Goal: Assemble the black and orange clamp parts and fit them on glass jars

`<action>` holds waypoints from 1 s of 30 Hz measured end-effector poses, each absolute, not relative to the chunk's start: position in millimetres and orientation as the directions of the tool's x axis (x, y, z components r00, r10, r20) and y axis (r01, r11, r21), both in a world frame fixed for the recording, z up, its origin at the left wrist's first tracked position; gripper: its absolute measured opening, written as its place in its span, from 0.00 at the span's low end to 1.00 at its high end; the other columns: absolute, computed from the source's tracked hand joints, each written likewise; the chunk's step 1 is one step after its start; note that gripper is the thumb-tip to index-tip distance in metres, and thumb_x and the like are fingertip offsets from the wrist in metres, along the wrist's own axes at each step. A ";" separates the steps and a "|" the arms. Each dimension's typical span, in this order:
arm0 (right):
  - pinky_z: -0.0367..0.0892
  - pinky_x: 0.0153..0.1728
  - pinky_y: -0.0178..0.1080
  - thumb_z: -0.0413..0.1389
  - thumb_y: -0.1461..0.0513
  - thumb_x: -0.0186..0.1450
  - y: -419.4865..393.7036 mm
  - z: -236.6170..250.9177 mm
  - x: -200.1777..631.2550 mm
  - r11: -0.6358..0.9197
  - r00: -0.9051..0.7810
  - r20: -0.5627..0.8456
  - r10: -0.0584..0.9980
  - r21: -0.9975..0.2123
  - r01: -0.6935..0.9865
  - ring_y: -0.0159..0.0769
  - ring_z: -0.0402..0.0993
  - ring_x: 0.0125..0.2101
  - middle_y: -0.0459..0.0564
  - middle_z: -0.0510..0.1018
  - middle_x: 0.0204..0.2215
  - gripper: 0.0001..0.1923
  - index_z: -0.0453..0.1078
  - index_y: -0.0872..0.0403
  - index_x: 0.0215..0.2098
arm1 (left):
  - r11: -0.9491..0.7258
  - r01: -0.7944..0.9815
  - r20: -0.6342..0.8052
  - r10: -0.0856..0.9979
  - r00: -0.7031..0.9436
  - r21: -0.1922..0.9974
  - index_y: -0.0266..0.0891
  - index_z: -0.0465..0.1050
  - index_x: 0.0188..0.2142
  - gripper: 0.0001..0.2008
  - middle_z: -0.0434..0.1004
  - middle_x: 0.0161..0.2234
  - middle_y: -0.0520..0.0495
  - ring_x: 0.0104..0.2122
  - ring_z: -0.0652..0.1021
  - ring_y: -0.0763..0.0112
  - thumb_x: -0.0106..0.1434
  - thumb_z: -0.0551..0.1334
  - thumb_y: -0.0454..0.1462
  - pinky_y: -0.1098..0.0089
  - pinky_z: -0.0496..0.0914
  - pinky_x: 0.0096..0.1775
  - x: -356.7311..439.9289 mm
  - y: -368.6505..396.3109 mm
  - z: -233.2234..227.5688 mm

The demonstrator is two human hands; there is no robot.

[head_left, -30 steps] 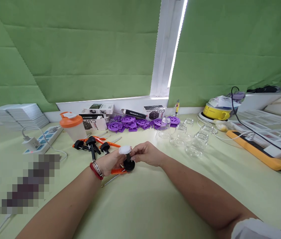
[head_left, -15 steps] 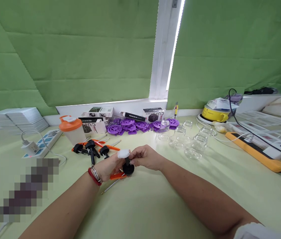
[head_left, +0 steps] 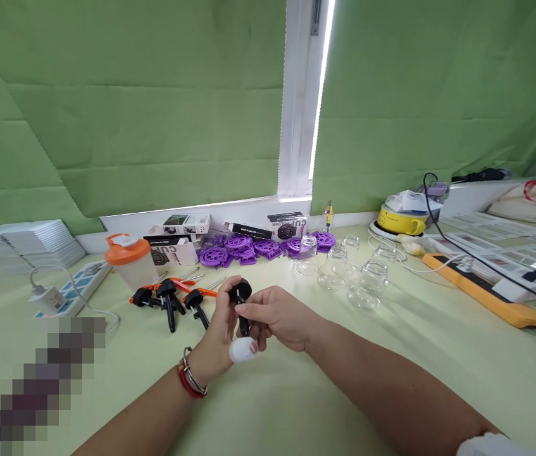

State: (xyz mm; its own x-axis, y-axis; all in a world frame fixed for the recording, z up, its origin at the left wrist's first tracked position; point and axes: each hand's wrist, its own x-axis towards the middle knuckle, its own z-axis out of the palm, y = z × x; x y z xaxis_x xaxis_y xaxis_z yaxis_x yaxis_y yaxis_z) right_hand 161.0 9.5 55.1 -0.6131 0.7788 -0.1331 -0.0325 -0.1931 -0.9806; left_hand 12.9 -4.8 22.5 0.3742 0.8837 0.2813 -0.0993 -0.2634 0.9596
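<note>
A black part with a round disc head and a narrow stem (head_left: 242, 324) is held between both hands, head up and stem down. My left hand (head_left: 218, 339) is closed around it from the left, with its fingers behind the head. A white wrap covers the left thumb, which lies at the stem's lower end. My right hand (head_left: 280, 316) pinches the stem from the right; some of its fingertips are hidden. Several similar black parts (head_left: 168, 297) lie left of my hands, with orange pieces (head_left: 185, 286) and thin metal rods (head_left: 218, 283) among them.
Behind are purple wheel-shaped pieces (head_left: 239, 245), cup holder boxes (head_left: 175, 251) and an orange-lidded shaker (head_left: 128, 256). Clear glass jars (head_left: 365, 288) stand to the right, before an orange power strip (head_left: 483, 291). At left are a white power strip (head_left: 85, 285) and stacked white sheets (head_left: 25, 244).
The black part has been turned over: its disc head was down and is now up. The orange piece and metal rod seen under my left hand are out of sight.
</note>
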 end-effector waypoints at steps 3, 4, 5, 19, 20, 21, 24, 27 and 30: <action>0.60 0.18 0.31 0.54 0.58 0.58 16.8 51.0 166.5 -0.009 -0.543 -0.095 0.834 -0.987 0.160 0.28 0.67 0.16 0.46 0.72 0.17 0.11 0.65 0.57 0.24 | -0.415 -0.029 0.412 0.886 0.214 0.909 0.44 0.50 0.55 0.49 0.54 0.56 0.39 0.55 0.61 0.52 0.35 0.72 0.45 0.60 0.61 0.52 8.1 4.8 19.4; 0.59 0.19 0.32 0.53 0.59 0.59 20.6 48.8 168.9 0.107 -0.515 -0.051 0.855 -0.956 0.272 0.28 0.66 0.16 0.46 0.72 0.17 0.10 0.66 0.57 0.24 | -0.399 -0.020 0.398 0.906 0.148 0.917 0.44 0.52 0.54 0.45 0.55 0.57 0.40 0.55 0.62 0.54 0.38 0.70 0.46 0.60 0.61 0.52 6.9 7.9 19.5; 0.58 0.20 0.32 0.52 0.60 0.60 24.4 46.3 171.2 0.244 -0.503 0.009 0.864 -0.882 0.403 0.28 0.66 0.18 0.46 0.72 0.18 0.09 0.66 0.57 0.25 | -0.365 -0.018 0.365 0.927 0.085 0.931 0.45 0.52 0.53 0.40 0.56 0.56 0.41 0.53 0.64 0.57 0.44 0.68 0.47 0.61 0.62 0.51 5.9 10.7 19.4; 0.56 0.27 0.35 0.46 0.61 0.63 39.6 19.7 172.4 0.698 -0.697 0.038 0.716 -0.025 0.716 0.38 0.72 0.31 0.52 0.77 0.32 0.11 0.69 0.56 0.36 | -0.067 0.215 0.050 0.995 0.084 0.974 0.41 0.62 0.46 0.17 0.65 0.31 0.51 0.27 0.66 0.72 0.61 0.53 0.46 0.72 0.62 0.30 4.6 29.0 -9.6; 0.56 0.27 0.35 0.46 0.61 0.63 39.4 19.2 172.7 0.698 -0.697 0.043 0.716 -0.020 0.716 0.37 0.72 0.31 0.52 0.77 0.32 0.11 0.69 0.56 0.35 | -0.081 0.220 0.064 0.995 0.082 0.972 0.41 0.62 0.47 0.18 0.65 0.31 0.51 0.28 0.66 0.72 0.61 0.53 0.47 0.72 0.62 0.30 5.1 28.7 -11.7; 0.56 0.26 0.35 0.46 0.61 0.63 39.2 18.8 172.9 0.695 -0.694 0.047 0.719 -0.018 0.719 0.37 0.72 0.30 0.52 0.77 0.31 0.10 0.69 0.56 0.35 | -0.093 0.227 0.076 0.994 0.081 0.969 0.41 0.61 0.48 0.18 0.65 0.31 0.51 0.28 0.66 0.71 0.61 0.53 0.47 0.71 0.62 0.31 5.8 28.1 -13.4; 0.55 0.27 0.35 0.46 0.61 0.63 40.1 16.7 173.3 0.686 -0.683 0.063 0.728 -0.037 0.727 0.37 0.72 0.31 0.52 0.77 0.32 0.11 0.69 0.56 0.35 | -0.140 0.299 0.119 0.989 0.089 0.944 0.40 0.62 0.48 0.19 0.66 0.29 0.51 0.27 0.66 0.69 0.62 0.51 0.47 0.69 0.62 0.31 6.6 27.1 -12.4; 0.56 0.28 0.35 0.45 0.61 0.64 45.4 13.2 174.5 0.668 -0.664 0.080 0.744 -0.058 0.742 0.37 0.72 0.32 0.51 0.77 0.33 0.12 0.69 0.55 0.37 | -0.277 0.455 0.282 0.958 0.059 0.846 0.39 0.65 0.48 0.19 0.70 0.32 0.46 0.33 0.70 0.63 0.62 0.52 0.46 0.64 0.63 0.39 -3.5 31.7 0.2; 0.57 0.28 0.35 0.44 0.62 0.65 53.8 8.4 177.2 0.623 -0.619 0.075 0.781 -0.053 0.780 0.37 0.72 0.32 0.51 0.76 0.33 0.13 0.69 0.55 0.38 | -0.368 0.720 0.536 0.844 -0.006 0.588 0.38 0.66 0.49 0.20 0.68 0.46 0.38 0.49 0.66 0.52 0.59 0.55 0.44 0.59 0.56 0.52 -34.9 45.9 17.0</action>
State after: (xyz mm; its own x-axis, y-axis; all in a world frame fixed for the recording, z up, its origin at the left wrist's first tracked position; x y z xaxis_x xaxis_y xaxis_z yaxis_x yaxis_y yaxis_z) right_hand 177.2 53.8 8.4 -0.6194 0.7814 0.0754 0.7801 0.6235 -0.0527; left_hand -34.9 45.9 17.0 -0.0059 0.8443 0.5358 0.7202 -0.3681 0.5880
